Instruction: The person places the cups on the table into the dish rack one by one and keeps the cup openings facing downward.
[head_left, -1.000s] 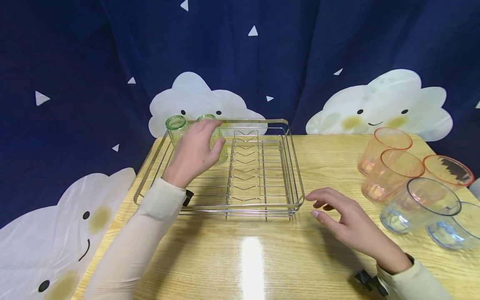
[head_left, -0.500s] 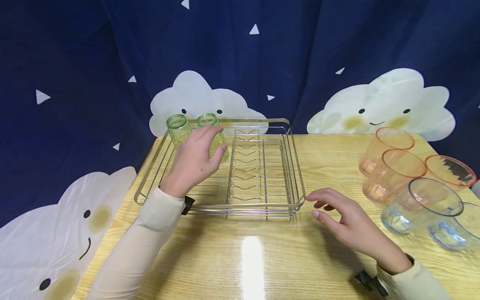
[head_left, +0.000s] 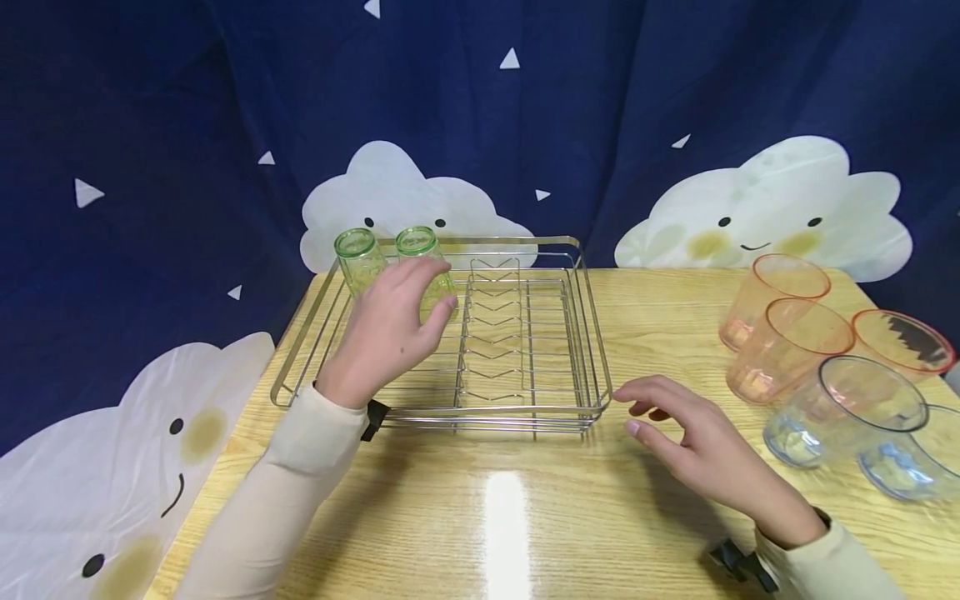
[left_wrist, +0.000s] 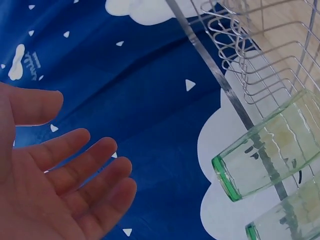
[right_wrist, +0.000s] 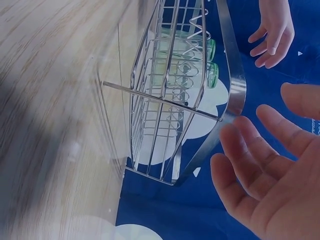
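Two clear green glasses stand base up at the back left of a wire dish rack (head_left: 491, 410): the left glass (head_left: 360, 265) and the right glass (head_left: 437, 292). My left hand (head_left: 393, 329) is over the rack in front of them, fingers loosely bent, holding nothing. In the left wrist view the hand (left_wrist: 75, 175) is apart from the nearer green glass (left_wrist: 267, 150), its palm bare. My right hand (head_left: 693, 442) is at the rack's front right corner, fingers relaxed and bare. The right wrist view has its fingertips right at the rack's rim (right_wrist: 237, 92).
On the wooden table (head_left: 420, 517), to the right, several clear tumblers stand mouth up: orange ones (head_left: 783, 354) behind, blue-tinted ones (head_left: 832, 417) in front. A row of zigzag wire dividers (head_left: 491, 340) runs through the rack's middle. A dark blue curtain (head_left: 570, 108) hangs behind.
My left hand has drawn back a little from the green glasses, and more of the right one shows. The glasses, the rack and my right hand have stayed in place.
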